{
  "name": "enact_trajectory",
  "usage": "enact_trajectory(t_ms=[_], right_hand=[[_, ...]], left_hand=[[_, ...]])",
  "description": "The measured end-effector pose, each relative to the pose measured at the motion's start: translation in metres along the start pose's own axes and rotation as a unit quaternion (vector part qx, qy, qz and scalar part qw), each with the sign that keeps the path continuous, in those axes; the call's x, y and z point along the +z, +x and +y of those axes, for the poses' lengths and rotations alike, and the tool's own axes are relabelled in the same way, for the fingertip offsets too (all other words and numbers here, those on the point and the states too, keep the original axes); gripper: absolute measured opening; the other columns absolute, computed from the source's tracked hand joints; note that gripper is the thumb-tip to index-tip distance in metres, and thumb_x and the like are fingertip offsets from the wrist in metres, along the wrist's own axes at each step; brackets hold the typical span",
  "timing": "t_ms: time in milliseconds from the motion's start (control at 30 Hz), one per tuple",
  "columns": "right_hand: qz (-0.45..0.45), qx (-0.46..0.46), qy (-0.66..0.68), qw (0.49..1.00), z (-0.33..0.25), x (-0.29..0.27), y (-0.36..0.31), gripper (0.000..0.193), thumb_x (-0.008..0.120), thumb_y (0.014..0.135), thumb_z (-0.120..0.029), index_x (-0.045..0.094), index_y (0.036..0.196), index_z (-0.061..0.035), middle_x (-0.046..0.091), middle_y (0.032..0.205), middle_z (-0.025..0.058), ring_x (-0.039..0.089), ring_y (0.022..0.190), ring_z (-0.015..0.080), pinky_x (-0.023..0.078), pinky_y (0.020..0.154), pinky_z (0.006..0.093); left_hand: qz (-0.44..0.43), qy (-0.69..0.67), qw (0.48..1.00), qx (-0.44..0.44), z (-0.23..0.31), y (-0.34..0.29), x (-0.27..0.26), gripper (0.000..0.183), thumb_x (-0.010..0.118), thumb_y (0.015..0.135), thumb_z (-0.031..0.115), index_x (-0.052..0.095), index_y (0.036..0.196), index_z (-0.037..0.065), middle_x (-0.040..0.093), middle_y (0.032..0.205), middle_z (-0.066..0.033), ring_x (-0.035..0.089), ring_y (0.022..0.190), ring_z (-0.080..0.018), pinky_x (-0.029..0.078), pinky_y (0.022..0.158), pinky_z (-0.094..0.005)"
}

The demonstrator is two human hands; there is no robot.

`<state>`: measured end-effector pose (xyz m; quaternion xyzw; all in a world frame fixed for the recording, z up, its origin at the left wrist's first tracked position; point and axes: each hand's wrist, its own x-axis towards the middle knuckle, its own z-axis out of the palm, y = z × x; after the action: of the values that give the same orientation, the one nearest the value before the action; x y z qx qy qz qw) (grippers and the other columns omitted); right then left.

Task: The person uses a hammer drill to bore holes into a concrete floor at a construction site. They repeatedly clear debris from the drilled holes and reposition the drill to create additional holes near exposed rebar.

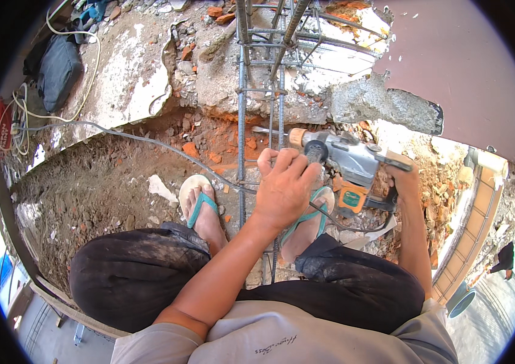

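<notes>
My right hand (pixel 406 181) is closed round the rear handle of a grey and orange rotary hammer (pixel 354 161) lying across in front of me. Its chisel bit (pixel 263 130) points left, among the upright steel reinforcing bars (pixel 242 145). My left hand (pixel 285 188) is closed, knuckles up, over the bars and just left of the tool's black side handle (pixel 316 150). Its fingertips are hidden, so I cannot tell whether it grips a bar or part of the tool. A grey power cable (pixel 166 145) passes under my left wrist toward the tool.
My sandalled feet (pixel 200 209) stand either side of the bars on loose soil and brick rubble (pixel 118 188). A broken concrete edge (pixel 385 100) juts out ahead. A dark bag (pixel 60 70) and coiled cord (pixel 21 121) lie far left. Brickwork (pixel 467 233) runs along the right.
</notes>
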<state>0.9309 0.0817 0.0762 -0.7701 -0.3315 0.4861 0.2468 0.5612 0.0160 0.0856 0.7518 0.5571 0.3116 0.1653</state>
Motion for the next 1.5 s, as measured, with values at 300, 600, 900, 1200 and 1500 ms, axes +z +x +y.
enact_trajectory(t_ms=[300, 600, 900, 1200, 1500], right_hand=[[0.049, -0.023, 0.009, 0.998, 0.015, 0.018, -0.024, 0.021, 0.080, 0.094, 0.008, 0.082, 0.114, 0.0047, 0.075, 0.083, 0.0060, 0.063, 0.062, 0.0110, 0.044, 0.053, 0.0285], [0.051, -0.020, 0.023, 0.998, 0.021, 0.026, -0.024, 0.020, 0.078, 0.093, 0.006, 0.083, 0.112, 0.0058, 0.074, 0.081, 0.0064, 0.062, 0.060, 0.0114, 0.045, 0.052, 0.0288], [0.041, -0.027, -0.034, 0.998, 0.005, 0.024, -0.009, 0.015, 0.079, 0.093, 0.005, 0.081, 0.108, 0.0047, 0.075, 0.081, 0.0065, 0.062, 0.059, 0.0114, 0.045, 0.052, 0.0291], [0.038, -0.040, 0.002, 0.998, 0.012, -0.005, -0.019, 0.021, 0.080, 0.093, 0.008, 0.080, 0.113, 0.0031, 0.075, 0.084, 0.0055, 0.062, 0.060, 0.0117, 0.045, 0.053, 0.0283], [-0.115, 0.010, 0.066, 0.991, -0.006, -0.020, -0.027, 0.028, 0.089, 0.096, -0.003, 0.080, 0.123, 0.0004, 0.080, 0.098, 0.0070, 0.065, 0.071, 0.0132, 0.051, 0.064, 0.0305]], left_hand=[[-0.003, 0.039, 0.998, -0.053, -0.002, -0.001, 0.001, 0.024, 0.082, 0.091, 0.010, 0.073, 0.112, 0.018, 0.072, 0.108, -0.0004, 0.063, 0.122, -0.0283, 0.037, 0.111, -0.0589], [0.033, 0.002, 0.999, -0.038, -0.004, -0.003, 0.002, 0.022, 0.077, 0.091, 0.006, 0.072, 0.111, 0.014, 0.069, 0.107, -0.0019, 0.062, 0.121, -0.0286, 0.038, 0.109, -0.0579], [0.017, 0.021, 0.999, -0.039, -0.001, -0.003, 0.001, 0.022, 0.077, 0.088, 0.006, 0.071, 0.109, 0.014, 0.068, 0.107, -0.0027, 0.062, 0.120, -0.0286, 0.038, 0.109, -0.0583], [-0.012, 0.018, 1.000, 0.004, 0.009, -0.006, -0.004, 0.017, 0.074, 0.091, 0.010, 0.071, 0.107, 0.017, 0.067, 0.104, -0.0003, 0.063, 0.121, -0.0249, 0.037, 0.112, -0.0560], [0.013, -0.014, 1.000, -0.011, 0.003, -0.007, -0.004, 0.016, 0.076, 0.091, 0.011, 0.071, 0.106, 0.016, 0.069, 0.105, -0.0020, 0.064, 0.119, -0.0281, 0.038, 0.112, -0.0560]])
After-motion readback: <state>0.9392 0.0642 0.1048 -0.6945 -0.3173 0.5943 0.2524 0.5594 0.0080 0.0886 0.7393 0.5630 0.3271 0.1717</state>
